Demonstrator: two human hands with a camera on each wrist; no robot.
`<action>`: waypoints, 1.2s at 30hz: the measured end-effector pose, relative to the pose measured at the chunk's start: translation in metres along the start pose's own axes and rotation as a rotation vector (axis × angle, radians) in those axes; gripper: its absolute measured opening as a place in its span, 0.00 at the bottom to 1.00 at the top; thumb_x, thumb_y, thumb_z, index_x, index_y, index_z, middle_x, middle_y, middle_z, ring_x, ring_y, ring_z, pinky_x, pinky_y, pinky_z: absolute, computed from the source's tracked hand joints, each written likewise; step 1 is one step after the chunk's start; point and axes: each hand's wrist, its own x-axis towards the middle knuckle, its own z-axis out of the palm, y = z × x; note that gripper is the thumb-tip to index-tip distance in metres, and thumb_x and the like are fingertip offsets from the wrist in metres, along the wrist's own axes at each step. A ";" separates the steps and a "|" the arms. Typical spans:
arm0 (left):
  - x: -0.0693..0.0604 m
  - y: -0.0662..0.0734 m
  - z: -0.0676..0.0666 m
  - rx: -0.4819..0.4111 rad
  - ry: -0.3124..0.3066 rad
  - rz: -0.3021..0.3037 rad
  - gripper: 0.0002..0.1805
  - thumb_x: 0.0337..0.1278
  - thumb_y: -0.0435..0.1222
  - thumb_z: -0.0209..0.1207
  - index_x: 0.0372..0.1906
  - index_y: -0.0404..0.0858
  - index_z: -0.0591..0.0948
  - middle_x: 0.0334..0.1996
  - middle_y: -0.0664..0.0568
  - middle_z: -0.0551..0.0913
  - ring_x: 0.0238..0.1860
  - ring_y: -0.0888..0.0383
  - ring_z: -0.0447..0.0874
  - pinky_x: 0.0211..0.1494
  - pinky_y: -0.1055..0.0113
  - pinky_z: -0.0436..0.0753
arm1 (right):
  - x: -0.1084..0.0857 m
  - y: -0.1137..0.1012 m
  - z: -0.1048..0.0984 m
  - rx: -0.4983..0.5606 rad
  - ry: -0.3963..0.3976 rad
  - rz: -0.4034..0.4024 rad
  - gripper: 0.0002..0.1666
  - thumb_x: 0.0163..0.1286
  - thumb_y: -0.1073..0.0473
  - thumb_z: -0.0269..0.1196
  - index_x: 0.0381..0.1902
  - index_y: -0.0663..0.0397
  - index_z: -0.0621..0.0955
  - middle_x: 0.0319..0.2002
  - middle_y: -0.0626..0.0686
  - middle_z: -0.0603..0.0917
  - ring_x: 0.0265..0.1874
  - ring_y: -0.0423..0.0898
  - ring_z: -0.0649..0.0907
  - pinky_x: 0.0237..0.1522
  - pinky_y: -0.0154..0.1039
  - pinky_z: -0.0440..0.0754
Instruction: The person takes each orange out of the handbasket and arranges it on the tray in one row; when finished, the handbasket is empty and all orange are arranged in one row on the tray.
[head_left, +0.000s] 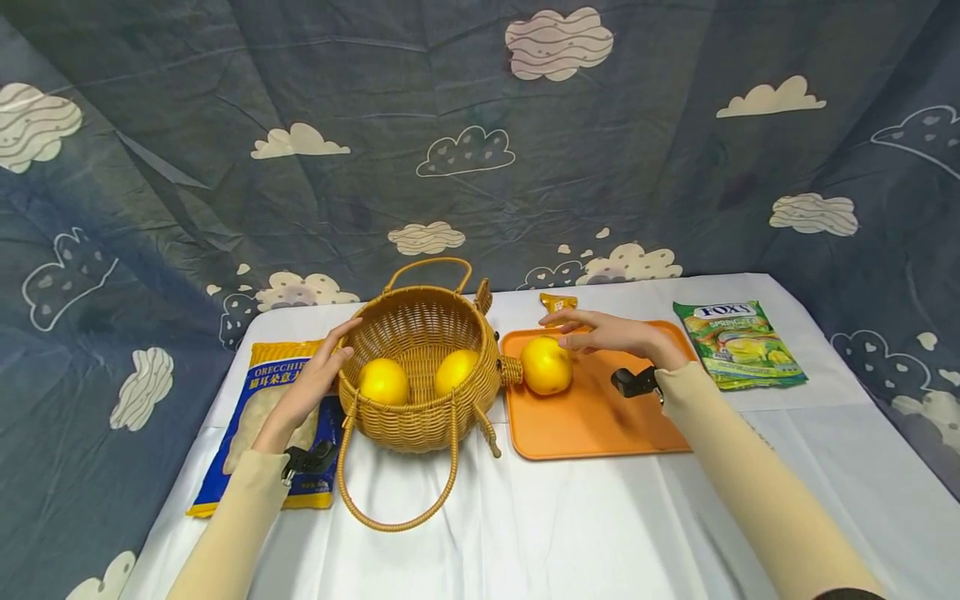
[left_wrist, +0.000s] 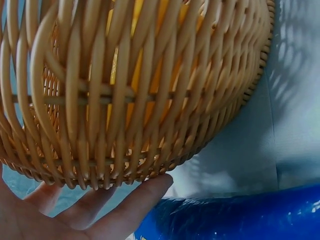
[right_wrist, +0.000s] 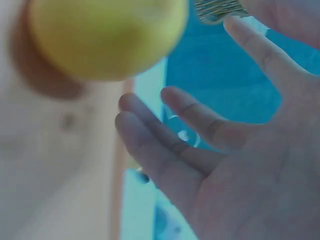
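A wicker basket (head_left: 416, 429), shaped like an animal with a snout at its right end, stands in the middle of the table. Two yellow round fruits (head_left: 383, 382) lie inside it. My left hand (head_left: 311, 387) touches the basket's left side with extended fingers; in the left wrist view its fingertips meet the woven wall (left_wrist: 135, 95). A third yellow fruit (head_left: 547, 367) sits on an orange tray (head_left: 600, 425), close to the snout. Beside that fruit hovers my right hand (head_left: 618, 335), fingers spread. The right wrist view shows a gap between the fingers and the fruit (right_wrist: 107, 37).
A blue and yellow orecchiette pasta bag (head_left: 258, 417) lies left of the basket, partly under the left arm. Right of the tray is a green Fox's candy bag (head_left: 741, 344). Behind the tray lies a small orange packet (head_left: 558, 302). One basket handle (head_left: 397, 527) droops toward the front.
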 end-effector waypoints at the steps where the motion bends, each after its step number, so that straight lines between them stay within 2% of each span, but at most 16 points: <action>1: 0.000 0.000 0.000 0.002 0.001 -0.001 0.27 0.77 0.42 0.37 0.76 0.49 0.50 0.74 0.41 0.46 0.62 0.30 0.63 0.52 0.38 0.73 | 0.001 -0.005 -0.002 -0.010 0.008 -0.013 0.32 0.74 0.54 0.54 0.72 0.51 0.61 0.70 0.64 0.58 0.64 0.60 0.66 0.61 0.61 0.63; 5: 0.000 0.001 0.000 0.000 0.005 -0.004 0.27 0.77 0.41 0.37 0.76 0.49 0.50 0.74 0.42 0.46 0.62 0.30 0.63 0.52 0.38 0.73 | 0.008 -0.030 -0.006 -0.004 0.039 -0.070 0.30 0.73 0.55 0.55 0.70 0.50 0.64 0.66 0.63 0.63 0.62 0.60 0.68 0.61 0.58 0.65; 10: 0.000 0.001 0.001 -0.008 0.009 -0.003 0.27 0.77 0.40 0.37 0.76 0.47 0.50 0.74 0.41 0.46 0.62 0.29 0.61 0.51 0.37 0.73 | 0.023 -0.066 -0.003 0.035 0.038 -0.196 0.27 0.73 0.59 0.56 0.68 0.53 0.67 0.63 0.61 0.68 0.59 0.57 0.72 0.58 0.54 0.70; 14: -0.001 0.002 0.002 -0.009 0.010 -0.001 0.27 0.77 0.40 0.37 0.76 0.47 0.50 0.74 0.40 0.46 0.63 0.29 0.61 0.51 0.37 0.73 | 0.042 -0.092 0.006 0.057 -0.015 -0.288 0.26 0.73 0.59 0.56 0.67 0.56 0.68 0.63 0.61 0.70 0.57 0.58 0.74 0.56 0.52 0.74; 17: -0.001 0.002 0.002 -0.008 0.013 0.002 0.27 0.77 0.40 0.37 0.76 0.47 0.51 0.74 0.40 0.47 0.62 0.29 0.61 0.50 0.38 0.74 | 0.056 -0.109 0.014 0.066 -0.074 -0.315 0.26 0.72 0.59 0.56 0.66 0.57 0.68 0.63 0.61 0.70 0.55 0.59 0.76 0.54 0.51 0.75; 25: -0.001 0.001 0.000 -0.008 0.015 -0.002 0.27 0.76 0.42 0.37 0.76 0.48 0.51 0.73 0.40 0.48 0.61 0.29 0.63 0.50 0.38 0.74 | 0.093 -0.145 0.036 0.037 -0.246 -0.251 0.24 0.73 0.60 0.54 0.64 0.60 0.70 0.57 0.59 0.72 0.47 0.53 0.79 0.49 0.45 0.78; 30: -0.001 -0.001 -0.001 -0.017 0.007 -0.011 0.28 0.76 0.42 0.36 0.76 0.48 0.49 0.73 0.40 0.47 0.61 0.29 0.63 0.51 0.38 0.74 | 0.111 -0.160 0.052 -0.009 -0.342 -0.179 0.23 0.74 0.61 0.53 0.65 0.60 0.70 0.61 0.57 0.71 0.47 0.54 0.80 0.48 0.45 0.78; 36: -0.001 0.001 -0.001 -0.014 0.001 -0.024 0.28 0.76 0.44 0.37 0.76 0.50 0.49 0.73 0.39 0.48 0.61 0.30 0.64 0.52 0.38 0.73 | 0.129 -0.166 0.071 -0.031 -0.401 -0.056 0.24 0.75 0.61 0.52 0.66 0.57 0.70 0.66 0.60 0.66 0.51 0.60 0.78 0.54 0.49 0.76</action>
